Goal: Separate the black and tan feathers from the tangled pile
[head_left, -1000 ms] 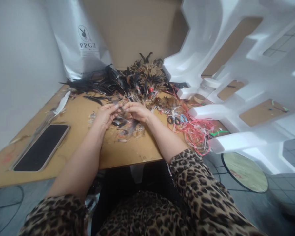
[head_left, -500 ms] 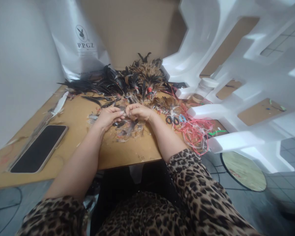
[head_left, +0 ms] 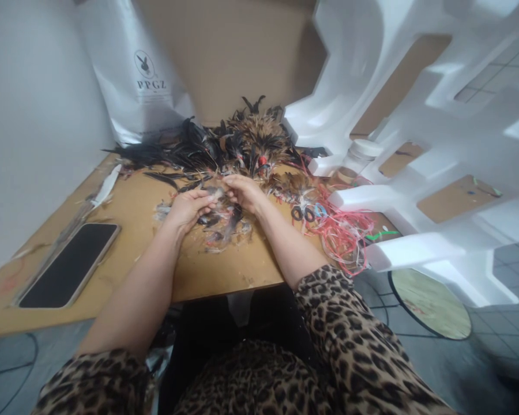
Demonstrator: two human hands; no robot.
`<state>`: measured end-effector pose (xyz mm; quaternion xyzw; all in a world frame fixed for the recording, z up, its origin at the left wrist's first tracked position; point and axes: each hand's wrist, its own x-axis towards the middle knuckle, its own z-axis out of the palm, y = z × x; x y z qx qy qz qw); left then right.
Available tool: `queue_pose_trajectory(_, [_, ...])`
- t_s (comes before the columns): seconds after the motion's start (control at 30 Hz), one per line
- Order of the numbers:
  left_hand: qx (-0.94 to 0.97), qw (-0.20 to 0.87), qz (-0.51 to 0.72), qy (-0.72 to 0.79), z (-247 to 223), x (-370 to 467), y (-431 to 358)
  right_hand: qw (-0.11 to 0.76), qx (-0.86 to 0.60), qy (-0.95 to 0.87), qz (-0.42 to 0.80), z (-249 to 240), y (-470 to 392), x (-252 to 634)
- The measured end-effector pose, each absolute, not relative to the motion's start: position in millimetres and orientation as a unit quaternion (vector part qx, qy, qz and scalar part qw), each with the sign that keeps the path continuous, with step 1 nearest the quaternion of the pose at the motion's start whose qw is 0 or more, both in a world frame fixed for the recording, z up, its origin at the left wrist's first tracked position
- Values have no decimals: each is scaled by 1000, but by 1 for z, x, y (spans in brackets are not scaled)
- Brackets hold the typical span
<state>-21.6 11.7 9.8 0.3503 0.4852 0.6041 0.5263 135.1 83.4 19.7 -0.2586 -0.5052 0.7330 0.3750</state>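
Location: both hands are over the bench (head_left: 251, 265), on the near side of the feather heap (head_left: 259, 127), which serves as reference.

Left hand (head_left: 196, 206): thumb and fingers drawn together in a pinch, apparently on a small grey tuft (head_left: 216, 193). The tuft sits just in front of the heap, between the two hands.

Right hand (head_left: 236, 190): fingers bent, tips close to the tuft. Whether they grip any part of it cannot be told at this size.

Change noted: half a second earlier the fingertips nearly met; the right hand has since moved a little away from the left, toward the heap, and more of the tuft shows between them. In the inspector's judgement this is consistent with a part being drawn off or sorted by the fingers, with handling of the tuft unfinished.

Surroundings: loose scraps (head_left: 225, 230) lie nearer the wearer than the heap, below the hands. Right of the heap and nearer the wearer are black loops (head_left: 301, 214), probably scissors handles, and tangled pink string (head_left: 346, 230). The phone (head_left: 69, 265) lies left of the heap and nearer the wearer, untouched.
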Motion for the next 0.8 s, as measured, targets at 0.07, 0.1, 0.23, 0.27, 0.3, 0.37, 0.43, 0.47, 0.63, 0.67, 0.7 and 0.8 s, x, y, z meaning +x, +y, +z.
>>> queue_pose_trajectory(0.07, [314,513,641,477,11,-23,13,396,-303,-462,733,17,86,132])
queue_pose_trajectory(0.1, [300,506,657,471,12,-24,14,394,-324,-457,729,16,86,131])
queue_pose_trajectory(0.23, [271,480,699,456,12,-26,16,387,-360,-501,685,14,78,124])
queue_pose_trajectory(0.27, [273,478,700,454,12,-26,16,388,-358,-517,674,15,75,122])
queue_pose_trajectory(0.3, [280,478,699,452,11,-25,16,389,-353,-529,666,15,71,120])
queue_pose_trajectory(0.37, [301,480,690,450,10,-24,16,395,-344,-548,653,18,64,116])
queue_pose_trajectory(0.43, [328,477,676,455,8,-22,16,412,-343,-555,636,20,59,114])
queue_pose_trajectory(0.47, [342,472,669,461,7,-22,16,423,-345,-553,629,21,58,113])
queue_pose_trajectory(0.63, [376,449,641,495,4,-20,16,445,-358,-550,610,24,56,112])
queue_pose_trajectory(0.67, [380,451,635,499,3,-20,15,445,-359,-552,607,24,56,113])
queue_pose_trajectory(0.7, [386,453,628,501,3,-21,15,444,-360,-554,605,24,56,113])
queue_pose_trajectory(0.8, [408,457,603,511,3,-22,14,434,-352,-566,606,23,56,113])
